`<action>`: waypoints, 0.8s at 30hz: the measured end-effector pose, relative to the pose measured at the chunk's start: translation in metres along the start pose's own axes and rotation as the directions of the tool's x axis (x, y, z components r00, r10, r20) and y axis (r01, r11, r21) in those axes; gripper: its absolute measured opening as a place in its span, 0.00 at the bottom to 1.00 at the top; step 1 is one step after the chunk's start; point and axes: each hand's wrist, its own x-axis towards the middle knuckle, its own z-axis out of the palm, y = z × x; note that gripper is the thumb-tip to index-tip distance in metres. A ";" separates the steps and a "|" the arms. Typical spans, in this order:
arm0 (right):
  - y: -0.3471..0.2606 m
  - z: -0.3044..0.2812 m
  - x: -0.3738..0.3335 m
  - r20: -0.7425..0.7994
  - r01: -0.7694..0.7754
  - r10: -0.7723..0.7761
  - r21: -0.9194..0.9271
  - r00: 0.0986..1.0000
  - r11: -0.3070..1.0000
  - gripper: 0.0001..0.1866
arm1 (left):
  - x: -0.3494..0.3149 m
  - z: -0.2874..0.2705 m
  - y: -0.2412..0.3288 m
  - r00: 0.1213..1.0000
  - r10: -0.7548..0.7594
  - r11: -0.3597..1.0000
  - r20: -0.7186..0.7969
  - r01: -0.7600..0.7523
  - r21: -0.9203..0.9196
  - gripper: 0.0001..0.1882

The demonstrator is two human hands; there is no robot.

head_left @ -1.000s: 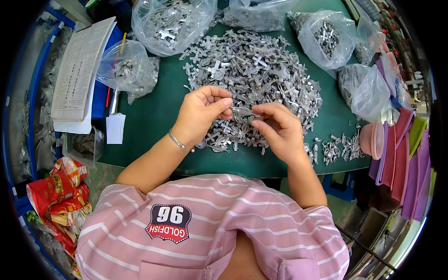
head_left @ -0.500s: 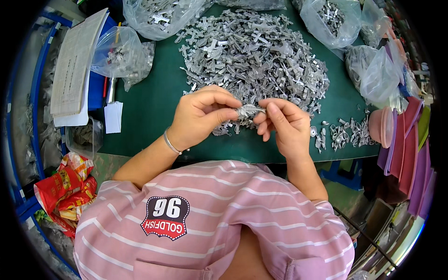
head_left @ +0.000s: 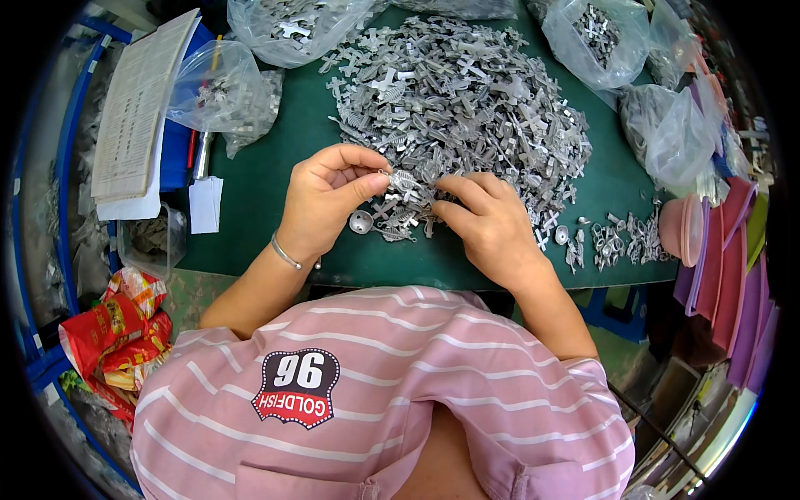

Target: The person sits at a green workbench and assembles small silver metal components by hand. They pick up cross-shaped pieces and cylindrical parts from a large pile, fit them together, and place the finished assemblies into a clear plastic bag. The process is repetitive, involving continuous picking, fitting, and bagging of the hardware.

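Note:
My left hand (head_left: 327, 200), with a bracelet at the wrist, pinches the end of a silver leaf- or fishbone-shaped charm (head_left: 406, 182) between thumb and forefinger. The charm is over the near edge of a large pile of grey metal charms (head_left: 467, 100), many of them crosses. My right hand (head_left: 493, 229) reaches to the pile's near edge, fingers bent and drawn together among the pieces; what its fingertips hold, if anything, is hidden. A small round, shiny metal piece (head_left: 361, 222) lies by my left wrist.
Small sorted metal parts (head_left: 612, 237) lie on the green table (head_left: 283, 196) at the right, near a pink cup (head_left: 682, 229). Plastic bags of metal parts (head_left: 596, 42) line the back. Papers (head_left: 133, 117) and a clear tub (head_left: 154, 242) are at the left.
My hands, which were together on one leaf-shaped charm, have parted. The left moved left with a charm at its fingertips; the right came down to the pile. The round piece now shows.

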 end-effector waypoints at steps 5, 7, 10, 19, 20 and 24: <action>-0.006 -0.001 -0.005 -0.247 -0.222 0.321 0.356 0.914 0.908 0.09 | -0.001 -0.003 0.001 0.998 -0.051 0.990 0.045 0.056 -0.131 0.08; -0.013 -0.005 -0.007 0.119 -0.395 0.724 0.891 0.679 0.223 0.07 | -0.001 -0.002 0.002 0.994 -0.087 0.974 0.059 0.097 -0.206 0.08; -0.001 -0.010 -0.009 0.406 -0.331 0.639 0.912 0.654 -0.241 0.08 | -0.003 0.000 0.005 0.977 -0.181 0.912 0.111 0.209 -0.353 0.09; 0.002 -0.006 -0.015 0.454 -0.177 0.451 0.828 0.768 -0.533 0.09 | -0.006 -0.007 0.004 0.856 -0.411 0.602 0.314 0.513 -0.611 0.12; 0.001 -0.005 -0.015 0.430 -0.162 0.436 0.834 0.791 -0.528 0.09 | -0.006 -0.010 0.004 0.861 -0.371 0.589 0.348 0.508 -0.629 0.13; -0.007 -0.001 -0.015 0.310 -0.057 0.435 0.863 0.845 -0.503 0.19 | -0.013 -0.015 0.019 0.939 -0.323 0.911 0.117 0.342 -0.228 0.07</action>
